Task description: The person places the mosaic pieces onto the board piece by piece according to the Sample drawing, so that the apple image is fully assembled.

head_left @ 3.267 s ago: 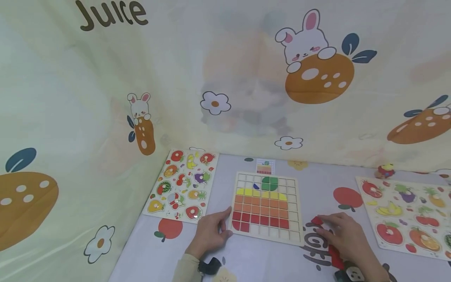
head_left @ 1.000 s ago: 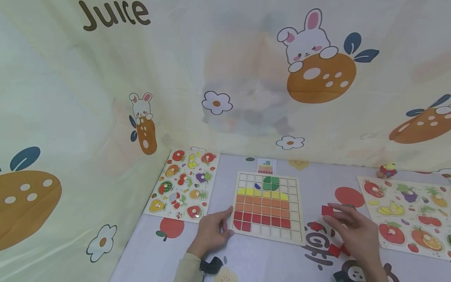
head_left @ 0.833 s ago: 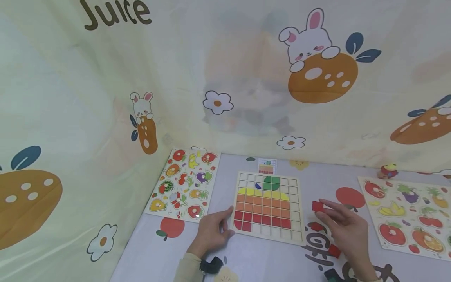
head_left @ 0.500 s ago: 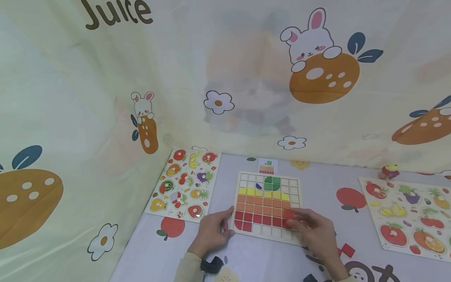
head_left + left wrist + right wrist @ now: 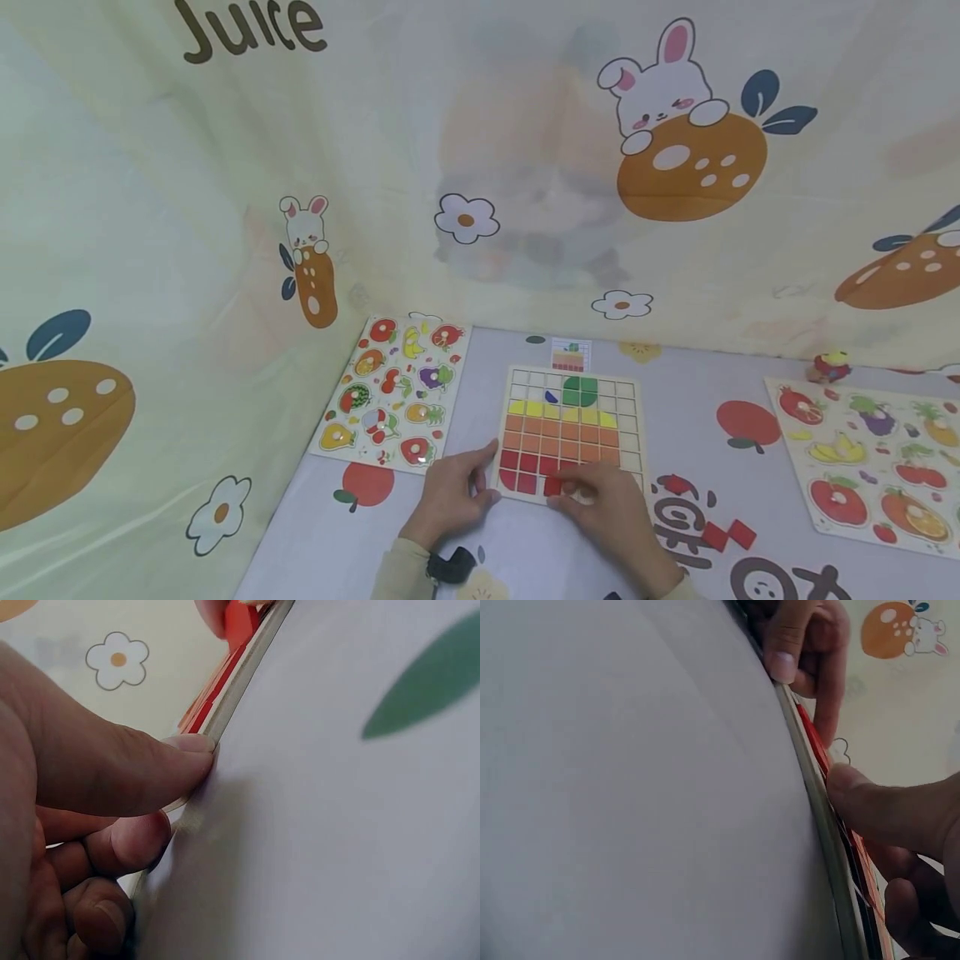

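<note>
A wooden grid board (image 5: 628, 417) holds rows of red, orange and yellow tiles, with a green shape and a small blue piece above them. My left hand (image 5: 450, 496) grips its lower left corner, the thumb on the near edge and the index finger on the left side. Between thumb and fingers my right hand (image 5: 611, 508) pinches a red square tile (image 5: 552, 486) at the bottom row, just right of the two red pieces there. That hand hides the lower right of the board. In the left wrist view the red tile (image 5: 241, 626) stands tilted at the board's edge.
Loose red tiles (image 5: 715, 536) lie on the tablecloth right of the board. A small pattern card (image 5: 572, 354) sits behind it. Fruit puzzle boards stand at the left (image 5: 397, 392) and right (image 5: 862, 458). A little toy figure (image 5: 831, 365) is at the back right.
My right hand picked up a red square tile from the loose ones on the right and carried it left to the board's bottom row. The left hand keeps its place at the corner.
</note>
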The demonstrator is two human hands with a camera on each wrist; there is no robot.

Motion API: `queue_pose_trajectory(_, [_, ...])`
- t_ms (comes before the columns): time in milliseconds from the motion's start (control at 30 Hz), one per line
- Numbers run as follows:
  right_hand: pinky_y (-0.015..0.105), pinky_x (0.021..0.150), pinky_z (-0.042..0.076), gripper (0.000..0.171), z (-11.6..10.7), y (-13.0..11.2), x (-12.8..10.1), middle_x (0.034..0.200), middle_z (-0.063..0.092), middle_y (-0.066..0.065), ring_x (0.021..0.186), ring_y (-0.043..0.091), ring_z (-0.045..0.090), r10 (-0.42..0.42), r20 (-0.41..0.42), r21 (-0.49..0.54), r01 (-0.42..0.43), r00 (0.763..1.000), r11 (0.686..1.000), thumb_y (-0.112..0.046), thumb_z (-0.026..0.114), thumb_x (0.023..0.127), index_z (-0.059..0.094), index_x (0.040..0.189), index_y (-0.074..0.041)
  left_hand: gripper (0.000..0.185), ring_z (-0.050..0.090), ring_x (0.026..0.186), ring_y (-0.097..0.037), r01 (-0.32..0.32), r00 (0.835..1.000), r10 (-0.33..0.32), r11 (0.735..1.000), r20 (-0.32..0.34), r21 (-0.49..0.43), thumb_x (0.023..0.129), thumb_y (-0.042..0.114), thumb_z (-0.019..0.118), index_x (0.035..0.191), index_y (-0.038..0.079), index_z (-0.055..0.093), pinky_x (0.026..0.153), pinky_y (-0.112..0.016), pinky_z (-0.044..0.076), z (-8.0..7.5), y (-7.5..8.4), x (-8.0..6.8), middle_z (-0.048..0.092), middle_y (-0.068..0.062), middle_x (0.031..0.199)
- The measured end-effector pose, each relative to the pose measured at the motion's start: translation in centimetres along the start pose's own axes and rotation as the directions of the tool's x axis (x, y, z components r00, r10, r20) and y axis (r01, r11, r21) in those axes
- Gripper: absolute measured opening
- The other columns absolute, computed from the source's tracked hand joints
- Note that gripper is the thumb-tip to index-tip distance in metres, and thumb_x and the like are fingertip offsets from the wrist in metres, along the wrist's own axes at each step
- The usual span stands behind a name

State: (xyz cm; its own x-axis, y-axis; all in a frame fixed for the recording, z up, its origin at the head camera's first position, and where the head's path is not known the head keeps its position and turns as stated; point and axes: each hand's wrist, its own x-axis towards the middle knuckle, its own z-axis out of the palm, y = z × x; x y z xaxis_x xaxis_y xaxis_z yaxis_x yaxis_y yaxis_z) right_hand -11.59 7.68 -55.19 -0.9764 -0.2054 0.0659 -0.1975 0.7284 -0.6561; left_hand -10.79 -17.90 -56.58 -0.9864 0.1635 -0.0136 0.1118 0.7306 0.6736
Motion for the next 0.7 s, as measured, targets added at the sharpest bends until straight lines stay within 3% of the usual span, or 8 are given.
queue_pose_trajectory(100, [0.034, 0.08, 0.048, 0.031, 0.3, -0.3, 0.1, 0.08, 0.066, -0.019, 0.08, 0.006, 0.052, -0.017, 0.02, -0.058, 0.018, 1.0, 0.998, -0.027, 0.096, 0.076, 0.083, 0.104, -0.024, 0.069, 0.042, 0.058, -0.001, 0.008, 1.0, -0.008, 1.0, 0.009, 0.0, 0.087, 0.021, 0.084, 0.152, 0.016, 0.06, 0.058, -0.021, 0.034, 0.0, 0.0, 0.0, 0.053, 0.016, 0.072])
queue_pose_trajectory(367, [0.032, 0.078, 0.046, 0.03, 0.0, -0.3, 0.1, 0.081, 0.065, -0.02, 0.08, 0.006, 0.051, -0.005, 0.037, -0.05, 0.007, 0.999, 0.999, -0.029, 0.095, 0.078, 0.082, 0.105, -0.028, 0.07, 0.042, 0.06, -0.001, 0.017, 1.0, -0.017, 1.0, 0.02, 0.01, 0.088, 0.021, 0.084, 0.153, 0.017, 0.059, 0.059, -0.021, 0.035, 0.2, 0.1, 0.1, 0.054, 0.015, 0.074])
queue_pose_trajectory(700, [0.038, 0.083, 0.051, 0.019, 0.3, -1.2, 0.3, 0.092, 0.078, -0.01, 0.087, 0.009, 0.061, -0.072, 0.003, -0.127, 0.072, 0.997, 0.989, -0.025, 0.093, 0.08, 0.085, 0.097, -0.025, 0.07, 0.042, 0.059, 0.0, -0.006, 1.0, 0.006, 1.0, 0.007, 0.003, 0.087, 0.02, 0.084, 0.152, 0.015, 0.059, 0.058, -0.02, 0.035, 0.0, -0.2, 0.0, 0.054, 0.015, 0.074])
